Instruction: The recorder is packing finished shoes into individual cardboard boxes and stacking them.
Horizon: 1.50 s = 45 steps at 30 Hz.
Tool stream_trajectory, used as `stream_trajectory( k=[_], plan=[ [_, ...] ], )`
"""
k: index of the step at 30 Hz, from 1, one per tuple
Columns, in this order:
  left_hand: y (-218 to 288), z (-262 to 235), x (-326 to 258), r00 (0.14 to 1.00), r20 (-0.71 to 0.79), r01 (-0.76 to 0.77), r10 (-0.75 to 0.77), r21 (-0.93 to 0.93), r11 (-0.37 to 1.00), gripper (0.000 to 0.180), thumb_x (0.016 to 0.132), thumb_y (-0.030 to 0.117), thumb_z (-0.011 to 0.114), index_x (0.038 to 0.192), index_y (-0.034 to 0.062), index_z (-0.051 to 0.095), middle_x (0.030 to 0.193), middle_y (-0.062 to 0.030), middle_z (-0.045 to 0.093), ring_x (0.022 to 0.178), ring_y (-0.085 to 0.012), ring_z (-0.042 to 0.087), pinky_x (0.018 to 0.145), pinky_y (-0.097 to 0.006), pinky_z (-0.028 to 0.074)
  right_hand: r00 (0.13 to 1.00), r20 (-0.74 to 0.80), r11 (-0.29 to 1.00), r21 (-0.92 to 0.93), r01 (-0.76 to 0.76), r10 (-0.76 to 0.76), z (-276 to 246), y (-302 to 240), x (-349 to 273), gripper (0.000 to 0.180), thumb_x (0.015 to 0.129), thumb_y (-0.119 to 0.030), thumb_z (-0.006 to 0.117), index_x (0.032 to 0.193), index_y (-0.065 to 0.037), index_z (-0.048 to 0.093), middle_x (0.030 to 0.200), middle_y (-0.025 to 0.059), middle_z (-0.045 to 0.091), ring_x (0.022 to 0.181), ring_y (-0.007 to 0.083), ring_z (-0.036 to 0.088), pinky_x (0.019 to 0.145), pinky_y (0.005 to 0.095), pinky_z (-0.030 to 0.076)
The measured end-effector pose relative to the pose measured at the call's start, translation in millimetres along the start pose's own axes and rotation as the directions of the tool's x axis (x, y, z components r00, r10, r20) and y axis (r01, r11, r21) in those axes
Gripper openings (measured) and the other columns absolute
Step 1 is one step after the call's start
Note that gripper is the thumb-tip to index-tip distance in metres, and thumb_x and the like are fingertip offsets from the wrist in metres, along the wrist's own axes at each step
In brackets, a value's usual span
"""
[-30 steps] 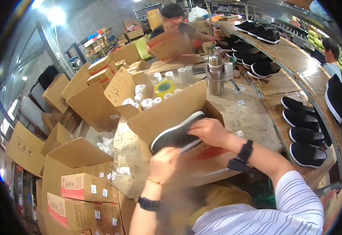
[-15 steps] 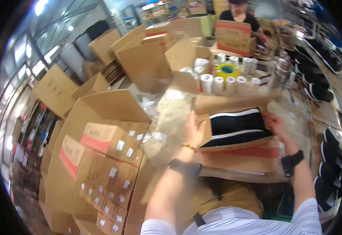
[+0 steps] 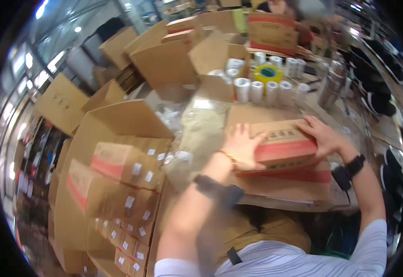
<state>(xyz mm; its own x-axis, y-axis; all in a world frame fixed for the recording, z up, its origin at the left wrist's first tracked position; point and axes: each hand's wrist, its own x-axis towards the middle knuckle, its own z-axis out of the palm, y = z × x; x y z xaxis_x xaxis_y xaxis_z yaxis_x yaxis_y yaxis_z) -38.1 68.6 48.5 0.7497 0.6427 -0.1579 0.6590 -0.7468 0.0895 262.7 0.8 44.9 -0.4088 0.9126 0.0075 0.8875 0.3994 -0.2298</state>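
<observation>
A brown cardboard shoebox (image 3: pixel 286 144) with a red band sits on the table before me, its lid down, so its inside is hidden. My left hand (image 3: pixel 243 148) grips the box's left end, fingers spread over the top edge and thumb along the front. At the opposite end, my right hand (image 3: pixel 323 136) curls over the top corner with the thumb low on the side. Under the shoebox lies a flat brown and red cardboard piece (image 3: pixel 284 186).
Left of me stands a big open carton (image 3: pixel 72 221) packed with shoeboxes (image 3: pixel 111 159). Behind my hands are several white rolls (image 3: pixel 243 90), a yellow tape roll (image 3: pixel 268 74) and a metal flask (image 3: pixel 333 82). Black shoes (image 3: pixel 380 104) line the right. A person (image 3: pixel 275 6) is across the table.
The shoebox was open, showing black shoes with white soles; now its lid covers them. Both hands have moved from the box's sides onto its closed top and ends.
</observation>
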Motion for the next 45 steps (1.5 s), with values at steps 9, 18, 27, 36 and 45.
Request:
stream_trajectory(
  k=[9, 18, 27, 36, 45],
  plan=[
    [20, 33, -17, 0.905, -0.417, -0.084, 0.081, 0.010, 0.996, 0.093, 0.054, 0.059, 0.076, 0.136, 0.0274, 0.044, 0.147, -0.0220, 0.023, 0.136, -0.0401, 0.020, 0.098, -0.071, 0.012, 0.817, -0.572, 0.985, 0.173, 0.030, 0.075, 46, 10, -30, 0.082, 0.078, -0.051, 0.065, 0.142, -0.014, 0.032, 0.146, 0.0196, 0.022, 0.132, 0.0379, 0.027, 0.106, 0.0441, 0.029],
    [21, 91, -67, 0.499, -0.862, -0.098, -0.089, -0.158, 0.983, 0.112, 0.057, 0.025, 0.084, 0.146, 0.0218, 0.017, 0.151, -0.0194, -0.002, 0.140, -0.0354, 0.010, 0.110, -0.054, 0.015, 0.912, -0.090, -0.226, 0.955, 0.193, 0.401, 63, -31, -53, 0.063, 0.085, -0.024, 0.063, 0.138, -0.005, 0.034, 0.129, 0.0128, 0.050, 0.118, 0.0246, 0.050, 0.100, 0.0375, 0.041],
    [24, 39, -67, 0.247, -0.405, -0.681, -0.880, -0.719, 0.139, 0.109, 0.074, 0.005, 0.066, 0.145, 0.0127, -0.016, 0.150, -0.0110, 0.009, 0.135, -0.0262, 0.019, 0.112, -0.043, 0.017, 0.926, -0.275, -0.434, 0.823, 0.366, 0.261, 114, -154, 77, 0.063, 0.094, -0.038, 0.049, 0.144, -0.009, 0.025, 0.139, 0.0043, 0.039, 0.126, 0.0180, 0.038, 0.104, 0.0337, 0.034],
    [-169, -39, -110, 0.005, -0.312, -0.581, -0.950, -0.774, 0.252, 0.096, 0.081, 0.008, 0.063, 0.147, 0.0105, -0.007, 0.147, -0.0132, 0.021, 0.128, -0.0285, 0.034, 0.106, -0.044, 0.031, 0.723, -0.532, 0.834, 0.540, -0.110, 0.440, 165, -45, 41, 0.041, 0.092, -0.023, 0.050, 0.128, -0.004, 0.047, 0.120, 0.0146, 0.049, 0.110, 0.0306, 0.049, 0.094, 0.0355, 0.039],
    [-265, 0, -124, 0.155, -0.214, 0.828, -0.965, -0.505, 0.245, 0.077, 0.090, 0.053, 0.042, 0.146, 0.0073, 0.018, 0.146, -0.0147, 0.033, 0.136, -0.0302, 0.029, 0.107, -0.061, 0.009, 0.748, -0.581, 0.904, 0.423, -0.060, 0.322, 162, -57, 50, 0.037, 0.088, -0.022, 0.055, 0.122, -0.007, 0.052, 0.114, 0.0147, 0.053, 0.102, 0.0336, 0.054, 0.088, 0.0383, 0.043]
  ],
)
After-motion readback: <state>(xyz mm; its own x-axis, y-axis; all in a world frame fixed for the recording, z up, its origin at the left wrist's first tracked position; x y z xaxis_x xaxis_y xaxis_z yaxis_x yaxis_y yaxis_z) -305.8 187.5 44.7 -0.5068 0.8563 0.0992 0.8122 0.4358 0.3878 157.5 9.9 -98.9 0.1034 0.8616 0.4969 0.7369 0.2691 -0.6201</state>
